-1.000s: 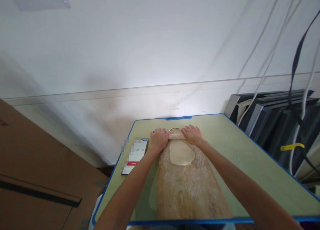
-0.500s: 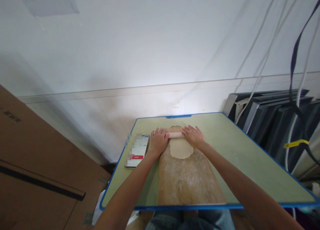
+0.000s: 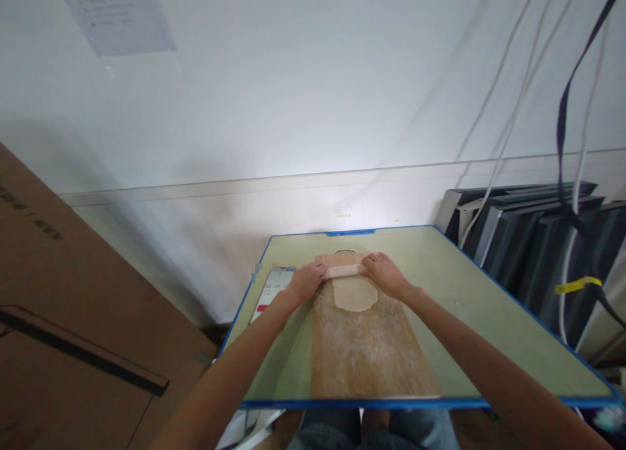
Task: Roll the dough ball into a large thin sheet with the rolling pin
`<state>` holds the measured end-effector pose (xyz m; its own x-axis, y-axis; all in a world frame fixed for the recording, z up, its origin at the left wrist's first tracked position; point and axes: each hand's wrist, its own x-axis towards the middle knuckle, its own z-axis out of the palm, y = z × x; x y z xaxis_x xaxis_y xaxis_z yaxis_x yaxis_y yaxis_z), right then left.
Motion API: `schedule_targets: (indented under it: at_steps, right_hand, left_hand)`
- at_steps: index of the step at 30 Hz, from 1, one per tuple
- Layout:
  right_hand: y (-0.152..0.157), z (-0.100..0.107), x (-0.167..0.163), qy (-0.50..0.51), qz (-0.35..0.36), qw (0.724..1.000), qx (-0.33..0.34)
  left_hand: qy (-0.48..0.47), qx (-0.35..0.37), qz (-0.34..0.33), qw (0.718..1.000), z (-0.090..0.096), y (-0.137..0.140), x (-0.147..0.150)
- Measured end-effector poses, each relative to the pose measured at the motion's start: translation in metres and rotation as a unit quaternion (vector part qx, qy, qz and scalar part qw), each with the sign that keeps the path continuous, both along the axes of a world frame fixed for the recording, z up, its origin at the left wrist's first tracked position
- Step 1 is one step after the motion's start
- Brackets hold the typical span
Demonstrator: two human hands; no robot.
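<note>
A pale rolling pin (image 3: 343, 271) lies crosswise near the far end of a floured wooden board (image 3: 362, 352). My left hand (image 3: 308, 280) is closed around its left end, and my right hand (image 3: 385, 273) has its fingers curled over the right end. Under and just in front of the pin is a flat, rounded sheet of dough (image 3: 355, 295); its far edge is hidden by the pin. Both forearms reach in from the near side of the table.
A phone (image 3: 274, 289) showing a timer lies left of the board, partly behind my left forearm. The board rests on a pale green table (image 3: 454, 326) with a blue edge. Dark panels (image 3: 533, 235) and hanging cables stand at right; a large cardboard box (image 3: 88, 293) is at left.
My fingers, stretched out over the pin before, are now curled around its ends. The pin sits slightly tilted, its right end farther away. The camera view has shifted a little.
</note>
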<state>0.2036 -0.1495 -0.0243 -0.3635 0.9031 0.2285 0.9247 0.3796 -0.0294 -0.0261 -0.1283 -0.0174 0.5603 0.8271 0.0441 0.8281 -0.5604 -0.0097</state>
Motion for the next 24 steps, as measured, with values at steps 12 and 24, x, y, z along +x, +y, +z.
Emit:
schedule_targets:
  at_steps: [12,24]
  right_hand:
    - [0.004,-0.001,0.010,-0.007,0.062,0.997,-0.034]
    - [0.000,0.002,0.017,0.036,0.075,0.996,-0.033]
  left_hand:
    - [0.033,0.011,-0.044,0.998,0.010,-0.015,-0.003]
    - [0.027,-0.020,-0.042,0.999,0.024,-0.013,-0.009]
